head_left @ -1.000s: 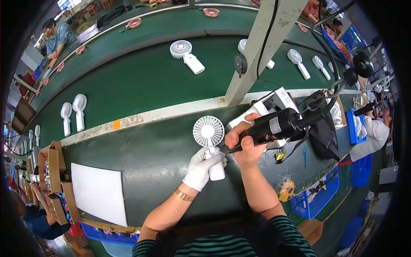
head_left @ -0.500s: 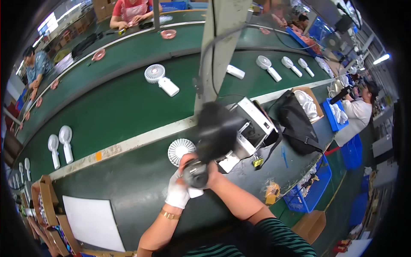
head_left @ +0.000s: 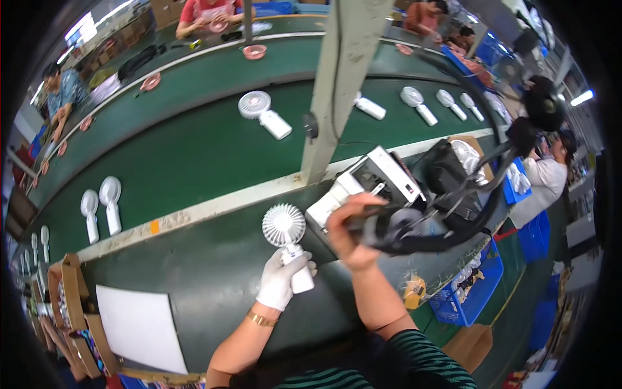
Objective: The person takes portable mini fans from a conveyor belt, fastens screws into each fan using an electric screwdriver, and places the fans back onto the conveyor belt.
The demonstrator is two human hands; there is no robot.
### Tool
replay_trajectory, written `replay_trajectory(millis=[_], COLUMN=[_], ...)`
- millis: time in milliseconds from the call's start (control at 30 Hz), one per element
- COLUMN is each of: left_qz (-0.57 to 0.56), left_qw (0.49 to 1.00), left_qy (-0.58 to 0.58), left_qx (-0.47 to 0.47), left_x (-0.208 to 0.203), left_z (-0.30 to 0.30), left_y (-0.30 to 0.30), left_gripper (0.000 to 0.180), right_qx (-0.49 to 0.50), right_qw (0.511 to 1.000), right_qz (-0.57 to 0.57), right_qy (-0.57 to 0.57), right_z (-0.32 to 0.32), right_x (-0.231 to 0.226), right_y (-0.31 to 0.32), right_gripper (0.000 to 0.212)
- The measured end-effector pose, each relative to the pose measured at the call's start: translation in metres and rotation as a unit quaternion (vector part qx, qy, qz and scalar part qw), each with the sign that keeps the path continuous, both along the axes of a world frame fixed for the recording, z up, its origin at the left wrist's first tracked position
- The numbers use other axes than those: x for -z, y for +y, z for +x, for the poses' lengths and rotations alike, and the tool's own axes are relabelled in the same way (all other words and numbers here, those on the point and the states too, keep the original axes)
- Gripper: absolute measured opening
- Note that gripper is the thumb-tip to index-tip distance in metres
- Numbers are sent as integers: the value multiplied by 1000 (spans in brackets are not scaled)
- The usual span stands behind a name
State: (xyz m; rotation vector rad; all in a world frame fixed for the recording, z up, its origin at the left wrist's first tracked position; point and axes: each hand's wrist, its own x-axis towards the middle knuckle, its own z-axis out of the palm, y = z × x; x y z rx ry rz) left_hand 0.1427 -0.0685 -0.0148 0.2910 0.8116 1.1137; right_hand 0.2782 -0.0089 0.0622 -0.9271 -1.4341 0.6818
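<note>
In my left hand [head_left: 280, 280], which wears a white glove, is a white handheld fan [head_left: 284, 225]. Its round grille points up and away from me, and my fingers wrap its handle. My bare right hand [head_left: 353, 230] is to the right of the fan, with its fingers curled around the near end of a black corded tool [head_left: 395, 232]. Motion blurs this tool, so its exact kind is unclear. A thick black cable [head_left: 495, 214] loops up from it on the right. Just beyond my right hand stands a white boxy device [head_left: 389, 172] with an open middle.
Several white fans, one of them a handheld fan [head_left: 264, 113], lie on the green conveyor [head_left: 194, 162] ahead. A pale post [head_left: 330, 97] rises beyond my hands. A black bag [head_left: 447, 178] and blue basket [head_left: 473, 292] are right; a white sheet [head_left: 139, 327] and cardboard boxes [head_left: 74, 292] left.
My right hand has moved right, away from the fan, taking the dark tool with it. The fan in my left hand now shows whole. The conveyor fans sit slightly further right in view.
</note>
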Motion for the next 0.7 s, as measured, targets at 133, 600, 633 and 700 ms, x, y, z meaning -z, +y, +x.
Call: replay_trajectory(millis=[133, 600, 633, 700], left_qz=[29, 72, 68, 63], left_qw=[999, 977, 978, 978], left_qy=[-20, 198, 197, 196], left_qx=[30, 27, 30, 31], left_x=[-3, 4, 1, 0], left_z=[3, 10, 11, 11], left_y=[0, -6, -6, -7], left_gripper=[35, 40, 41, 41], right_qx=[-34, -233, -229, -225], right_qw=[990, 930, 930, 930], right_qz=[42, -85, -80, -75], right_qy=[129, 272, 276, 280], right_z=[-9, -37, -38, -39], right_x=[-1, 14, 15, 19], right_y=[9, -4, -4, -3], right_gripper=[46, 64, 63, 63])
